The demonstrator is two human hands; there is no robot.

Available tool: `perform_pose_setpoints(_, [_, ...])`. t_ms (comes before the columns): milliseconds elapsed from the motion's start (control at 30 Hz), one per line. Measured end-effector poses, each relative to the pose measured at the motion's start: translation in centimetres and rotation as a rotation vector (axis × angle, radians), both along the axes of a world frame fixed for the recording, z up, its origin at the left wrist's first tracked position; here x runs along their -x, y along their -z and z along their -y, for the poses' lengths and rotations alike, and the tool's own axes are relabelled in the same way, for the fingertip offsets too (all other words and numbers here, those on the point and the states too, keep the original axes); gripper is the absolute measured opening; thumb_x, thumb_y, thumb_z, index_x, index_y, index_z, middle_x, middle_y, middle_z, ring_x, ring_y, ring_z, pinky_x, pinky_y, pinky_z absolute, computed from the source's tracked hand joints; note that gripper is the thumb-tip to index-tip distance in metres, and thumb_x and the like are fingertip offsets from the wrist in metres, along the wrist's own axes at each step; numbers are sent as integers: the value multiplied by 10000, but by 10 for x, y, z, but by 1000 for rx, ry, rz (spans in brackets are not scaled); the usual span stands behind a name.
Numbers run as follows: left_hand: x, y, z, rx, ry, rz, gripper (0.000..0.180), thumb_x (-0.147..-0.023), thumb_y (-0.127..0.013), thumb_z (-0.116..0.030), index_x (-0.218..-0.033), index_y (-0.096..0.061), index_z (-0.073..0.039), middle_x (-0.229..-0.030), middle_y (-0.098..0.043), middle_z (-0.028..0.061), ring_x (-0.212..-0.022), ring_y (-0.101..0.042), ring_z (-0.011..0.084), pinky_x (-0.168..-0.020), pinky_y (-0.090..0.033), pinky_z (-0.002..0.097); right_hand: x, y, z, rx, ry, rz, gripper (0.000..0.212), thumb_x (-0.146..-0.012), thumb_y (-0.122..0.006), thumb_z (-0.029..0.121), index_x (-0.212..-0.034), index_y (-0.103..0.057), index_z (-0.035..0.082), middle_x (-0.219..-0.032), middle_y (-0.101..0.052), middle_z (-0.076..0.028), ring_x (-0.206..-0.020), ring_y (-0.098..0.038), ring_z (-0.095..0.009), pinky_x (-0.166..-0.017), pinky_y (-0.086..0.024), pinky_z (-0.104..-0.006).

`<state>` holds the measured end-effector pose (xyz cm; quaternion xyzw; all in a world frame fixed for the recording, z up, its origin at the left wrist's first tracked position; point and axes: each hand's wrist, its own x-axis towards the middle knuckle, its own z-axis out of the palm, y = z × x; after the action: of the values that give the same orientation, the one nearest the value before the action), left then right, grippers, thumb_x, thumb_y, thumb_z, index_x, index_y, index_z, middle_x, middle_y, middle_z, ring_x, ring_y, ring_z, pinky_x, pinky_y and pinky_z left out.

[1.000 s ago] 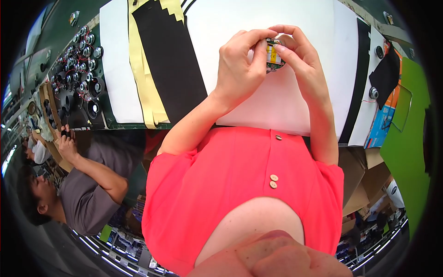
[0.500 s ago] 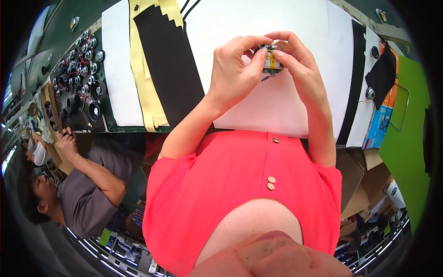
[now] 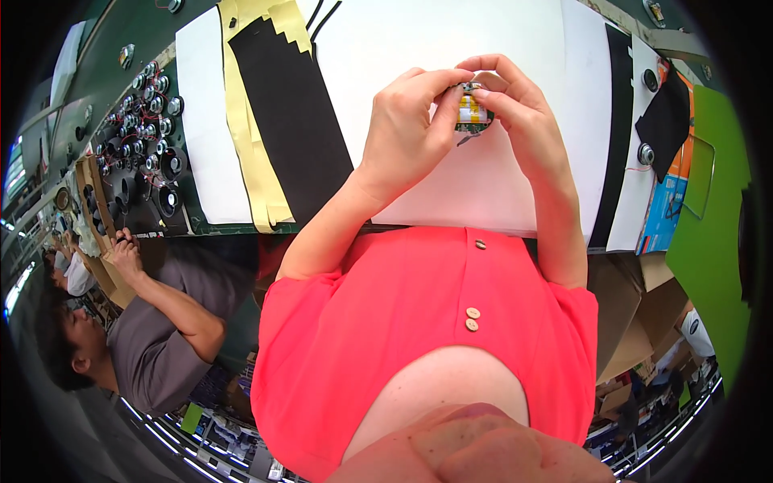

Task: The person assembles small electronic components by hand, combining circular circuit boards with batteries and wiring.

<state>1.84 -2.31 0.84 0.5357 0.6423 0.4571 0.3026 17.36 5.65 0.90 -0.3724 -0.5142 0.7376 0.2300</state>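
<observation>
Between my two hands, above the white work surface, is a small round green circuit board carrying a white-and-yellow battery. Thumb and fingers of my left hand grip its left and upper edge. My right hand pinches it from the right, the thumb lying on the battery's top end. A short dark piece sticks out from the board's lower edge. My fingertips hide the upper part of the board.
Left of my hands lie a black sheet and yellow strips. Many small speakers with red wires crowd the far left. At right are a black strip, a black cloth and a loose speaker. A co-worker sits at left.
My left thumb has drawn back a little from the battery, showing more of it. Both hands still hold the board in nearly the same place. The view has shifted slightly.
</observation>
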Motion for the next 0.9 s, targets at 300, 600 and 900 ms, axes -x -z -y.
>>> perform_pose_setpoints(300, [-3,1,1,61,-27,76,201,-971,-629,-6,-1126,-757,-8,-1013,-765,146,-901,-741,183,-800,-575,296,-5,-2,3,6,-13,-2,261,-1001,-522,115,-1233,-613,37,-920,-668,-16,-914,-619,-98,-834,-491,-260])
perform_pose_setpoints(600, [-3,-3,0,15,6,-74,200,-966,-630,-3,-1120,-757,-3,-978,-767,139,-894,-739,174,-785,-580,290,-2,-2,1,88,21,-39,251,-971,-520,77,-1200,-612,28,-921,-682,-40,-928,-626,-115,-840,-493,-265])
perform_pose_setpoints(900, [14,-15,-11,221,116,127,233,-966,-620,3,-1164,-741,13,-990,-772,101,-934,-733,154,-830,-587,288,1,1,-1,-52,-5,26,254,-971,-529,78,-1213,-584,22,-905,-671,-51,-890,-626,-126,-830,-508,-279])
